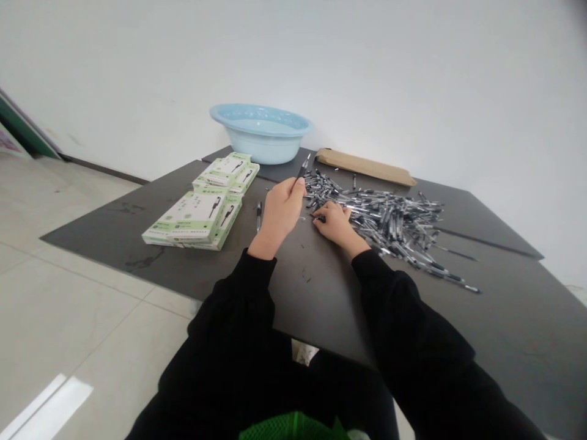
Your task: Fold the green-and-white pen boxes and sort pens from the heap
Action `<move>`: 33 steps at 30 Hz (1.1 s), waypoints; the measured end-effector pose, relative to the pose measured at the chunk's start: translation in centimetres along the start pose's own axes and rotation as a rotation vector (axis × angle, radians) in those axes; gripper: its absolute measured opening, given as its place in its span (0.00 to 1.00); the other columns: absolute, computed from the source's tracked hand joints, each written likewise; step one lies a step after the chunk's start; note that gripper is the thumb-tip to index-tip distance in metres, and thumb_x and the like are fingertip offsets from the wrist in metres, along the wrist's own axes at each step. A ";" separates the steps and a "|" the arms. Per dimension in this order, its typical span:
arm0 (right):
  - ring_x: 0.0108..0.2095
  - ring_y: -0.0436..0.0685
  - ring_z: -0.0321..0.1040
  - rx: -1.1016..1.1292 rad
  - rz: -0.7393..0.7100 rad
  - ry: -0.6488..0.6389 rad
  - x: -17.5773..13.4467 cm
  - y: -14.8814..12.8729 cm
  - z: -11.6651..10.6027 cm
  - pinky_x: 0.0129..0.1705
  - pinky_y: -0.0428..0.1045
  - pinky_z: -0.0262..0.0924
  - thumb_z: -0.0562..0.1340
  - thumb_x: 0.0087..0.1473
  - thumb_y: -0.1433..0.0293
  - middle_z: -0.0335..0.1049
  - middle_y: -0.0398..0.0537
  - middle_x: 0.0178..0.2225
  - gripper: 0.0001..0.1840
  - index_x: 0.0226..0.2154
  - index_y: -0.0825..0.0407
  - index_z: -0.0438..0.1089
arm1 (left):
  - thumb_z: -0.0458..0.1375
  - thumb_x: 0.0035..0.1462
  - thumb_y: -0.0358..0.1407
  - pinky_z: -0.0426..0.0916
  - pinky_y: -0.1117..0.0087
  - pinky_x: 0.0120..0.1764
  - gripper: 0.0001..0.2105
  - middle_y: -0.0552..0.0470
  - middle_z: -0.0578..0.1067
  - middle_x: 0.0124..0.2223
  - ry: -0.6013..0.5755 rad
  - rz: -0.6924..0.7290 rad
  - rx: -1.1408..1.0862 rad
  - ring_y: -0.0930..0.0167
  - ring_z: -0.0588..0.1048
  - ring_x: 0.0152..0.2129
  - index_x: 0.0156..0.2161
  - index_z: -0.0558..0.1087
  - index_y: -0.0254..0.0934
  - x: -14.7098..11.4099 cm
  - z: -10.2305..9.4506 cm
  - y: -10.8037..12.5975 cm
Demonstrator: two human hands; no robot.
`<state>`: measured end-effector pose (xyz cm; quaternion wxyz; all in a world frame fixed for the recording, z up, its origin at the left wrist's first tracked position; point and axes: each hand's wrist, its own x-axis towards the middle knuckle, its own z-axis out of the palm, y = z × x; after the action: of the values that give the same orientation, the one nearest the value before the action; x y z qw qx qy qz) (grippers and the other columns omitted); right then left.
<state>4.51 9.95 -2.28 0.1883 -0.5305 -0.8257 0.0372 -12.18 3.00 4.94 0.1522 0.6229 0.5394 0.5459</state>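
My left hand (282, 208) is closed around a pen (303, 166) whose tip points up and away from me. At the near left edge of a big loose pile of clear-and-black pens (394, 214), my right hand (334, 221) rests low over the table, its fingers curled together. Something small and dark shows at those fingertips, too small to name for certain. A single pen (259, 216) lies apart, just left of my left hand.
Stacked white-and-green boxes (192, 214) stand on the dark table (316, 305) at the left. Behind them sits a light blue basin (263, 137) near the wall. A flat brown cardboard piece (367, 167) lies behind the pens. Seams cross the tabletop.
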 end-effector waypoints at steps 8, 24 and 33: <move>0.50 0.67 0.65 -0.008 -0.009 0.001 0.1 0.4 0.2 0.50 0.59 0.45 0.61 0.57 0.70 0.75 0.55 0.44 0.12 0.41 0.52 0.78 | 0.46 0.68 0.40 0.57 0.69 0.28 0.18 0.56 0.65 0.22 -0.004 -0.019 -0.027 0.71 0.66 0.23 0.27 0.67 0.39 0.0 0.2 -0.2; 0.49 0.65 0.63 -0.038 -0.067 -0.042 0.3 0.4 0.0 0.47 0.57 0.42 0.58 0.60 0.72 0.75 0.53 0.42 0.12 0.36 0.51 0.79 | 0.47 0.68 0.39 0.55 0.69 0.28 0.18 0.57 0.63 0.21 -0.013 0.016 -0.025 0.71 0.64 0.22 0.26 0.67 0.39 0.0 0.3 -0.2; 0.48 0.64 0.63 -0.061 -0.092 0.030 0.3 -0.3 -0.5 0.43 0.55 0.41 0.54 0.63 0.73 0.75 0.56 0.44 0.14 0.37 0.54 0.76 | 0.46 0.67 0.41 0.57 0.69 0.29 0.18 0.55 0.65 0.22 -0.023 0.021 0.017 0.70 0.66 0.23 0.26 0.67 0.39 0.0 0.5 -0.4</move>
<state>4.33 9.97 -1.66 0.1859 -0.4978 -0.8471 -0.0044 -11.99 3.32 4.48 0.1474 0.6358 0.5356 0.5359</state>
